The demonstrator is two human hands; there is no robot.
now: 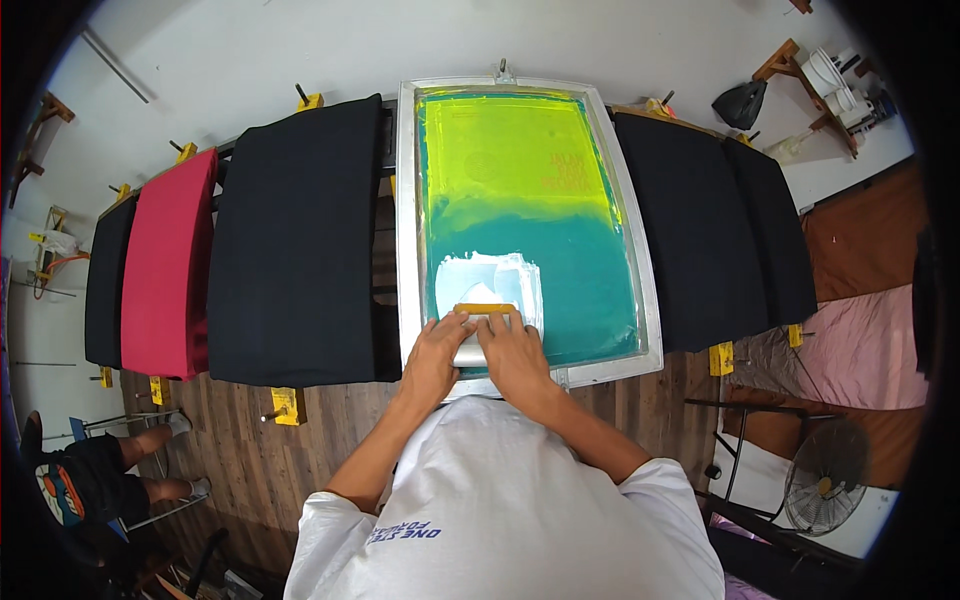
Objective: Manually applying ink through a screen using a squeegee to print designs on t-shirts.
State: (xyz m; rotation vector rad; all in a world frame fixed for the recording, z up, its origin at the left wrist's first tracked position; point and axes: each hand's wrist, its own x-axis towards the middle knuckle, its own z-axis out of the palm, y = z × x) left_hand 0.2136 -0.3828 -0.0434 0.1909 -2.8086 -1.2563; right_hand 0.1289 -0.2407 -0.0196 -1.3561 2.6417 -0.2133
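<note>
Side by side, my left hand [436,350] and my right hand [511,350] grip a squeegee [486,309] with a metal body and a yellow-brown strip along its far edge. It rests near the close end of a screen printing frame [648,300] with a silver rim. White ink [500,272] lies on the teal mesh [570,290] just beyond the squeegee. Farther up, the mesh turns yellow-green [500,140], with faint lettering at the right. My fingers curl over the squeegee's top and hide part of it.
Black fabric [290,250] and pink fabric [165,270] cover boards to the left; more black fabric [690,230] covers boards at the right. Yellow clamps [288,406] stick out below. A standing fan [826,478] is at lower right. Another person's leg [150,447] shows at lower left.
</note>
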